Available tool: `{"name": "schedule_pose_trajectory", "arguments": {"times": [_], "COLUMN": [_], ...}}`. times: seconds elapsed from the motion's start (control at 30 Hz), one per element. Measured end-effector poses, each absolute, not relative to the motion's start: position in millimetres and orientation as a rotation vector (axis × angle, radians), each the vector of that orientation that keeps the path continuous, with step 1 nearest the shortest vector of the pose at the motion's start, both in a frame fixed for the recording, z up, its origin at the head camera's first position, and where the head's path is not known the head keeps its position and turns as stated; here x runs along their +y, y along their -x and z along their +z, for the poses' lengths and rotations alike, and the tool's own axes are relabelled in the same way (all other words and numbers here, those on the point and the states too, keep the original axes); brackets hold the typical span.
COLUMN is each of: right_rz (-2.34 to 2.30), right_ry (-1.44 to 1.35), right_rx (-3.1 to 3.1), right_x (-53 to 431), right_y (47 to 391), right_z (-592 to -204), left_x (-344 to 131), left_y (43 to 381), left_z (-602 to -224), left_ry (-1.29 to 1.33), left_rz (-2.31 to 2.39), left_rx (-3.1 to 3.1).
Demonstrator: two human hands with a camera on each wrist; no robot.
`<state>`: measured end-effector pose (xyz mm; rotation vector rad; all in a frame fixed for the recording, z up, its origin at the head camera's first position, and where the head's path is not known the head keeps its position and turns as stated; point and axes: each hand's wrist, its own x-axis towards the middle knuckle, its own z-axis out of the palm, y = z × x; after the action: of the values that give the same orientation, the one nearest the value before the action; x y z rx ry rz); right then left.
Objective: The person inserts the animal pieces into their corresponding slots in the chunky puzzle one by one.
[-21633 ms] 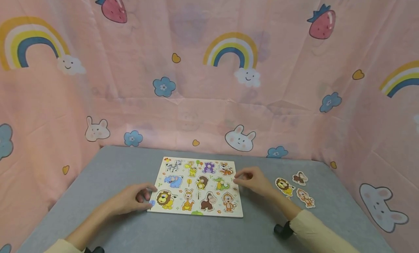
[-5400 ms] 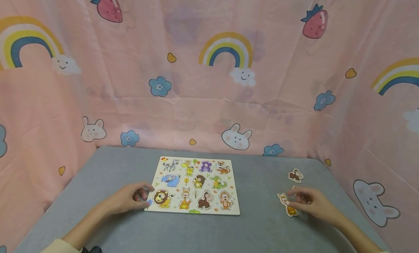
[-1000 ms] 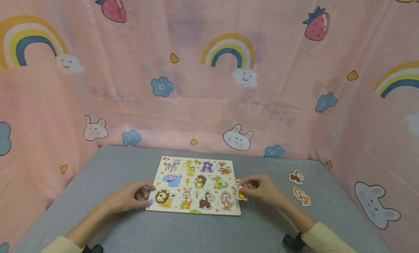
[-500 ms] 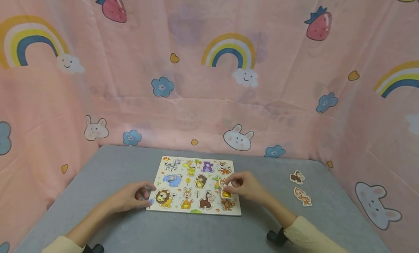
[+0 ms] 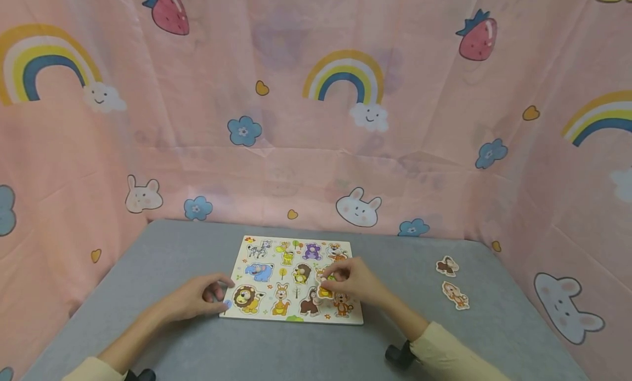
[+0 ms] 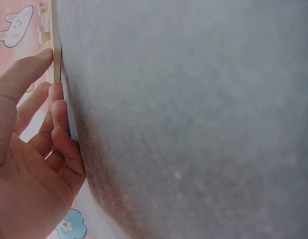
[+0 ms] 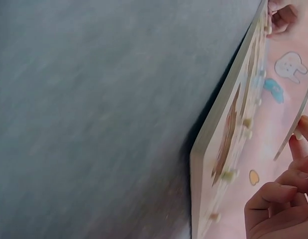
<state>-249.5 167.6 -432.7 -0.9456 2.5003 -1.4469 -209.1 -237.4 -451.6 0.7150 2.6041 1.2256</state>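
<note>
The cream animal puzzle board lies on the table. My left hand holds its left edge, thumb and index fingertips at the rim. In the left wrist view my thumb meets the board edge. Over the board's right half, my right hand pinches a kangaroo puzzle piece. The right wrist view has this piece edge-on, raised above the board, its knob between the fingers. It hides part of the crocodile and the ape picture. A lion piece sits at the board's lower left.
Two loose pieces, a brown ape and a monkey, lie on the grey table to the right. Several pieces with knobs sit in the board. A pink patterned curtain surrounds the table's back and sides.
The lion piece went from the loose pieces into the board. My right hand picked up the kangaroo piece at the right and brought it leftward over the board. My left hand stayed put.
</note>
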Motion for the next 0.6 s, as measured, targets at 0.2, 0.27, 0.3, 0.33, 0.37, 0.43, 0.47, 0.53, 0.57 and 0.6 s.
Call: {"name": "schedule_pose_trajectory", "arguments": {"times": [0.2,0.27,0.3,0.33,0.37,0.43,0.47,0.53,0.57,0.6], "right_rz": [-1.439,-1.427,-1.426,-1.425,-1.424,-1.421,-1.426,-1.433,-1.435,-1.441], "right_ry": [0.969,0.976,0.981,0.979,0.972,0.947,0.935,0.909,0.906,0.902], "right_rx": [2.488,2.492,2.489,2.487,2.481,2.468,2.457,2.439,2.437,2.434], "right_x": [157.5,153.7,151.5,149.4,147.3,143.5,141.7,138.5,136.9,135.4], "right_y": [251.1,251.3,251.2,251.0,250.6,249.8,249.2,247.9,247.1,246.5], "right_z": [-436.8,-438.0,-438.4,-438.8,-439.3,-440.4,-440.9,-441.9,-442.3,-442.8], "left_x": [-237.1,-237.0,-237.0,-237.0,-236.9,-236.8,-236.6,-236.3,-236.1,-236.0], "left_y": [209.0,208.9,208.8,208.7,208.5,208.1,207.9,207.6,207.6,207.6], "left_z": [-452.4,-452.3,-452.3,-452.1,-451.9,-451.5,-451.3,-450.8,-450.6,-450.5], "left_ry": [-0.714,-0.715,-0.715,-0.716,-0.715,-0.715,-0.712,-0.705,-0.702,-0.7], "left_rz": [1.222,1.22,1.219,1.219,1.219,1.214,1.212,1.204,1.2,1.196], "left_rx": [2.612,2.613,2.614,2.615,2.615,2.619,2.619,2.623,2.625,2.627]}}
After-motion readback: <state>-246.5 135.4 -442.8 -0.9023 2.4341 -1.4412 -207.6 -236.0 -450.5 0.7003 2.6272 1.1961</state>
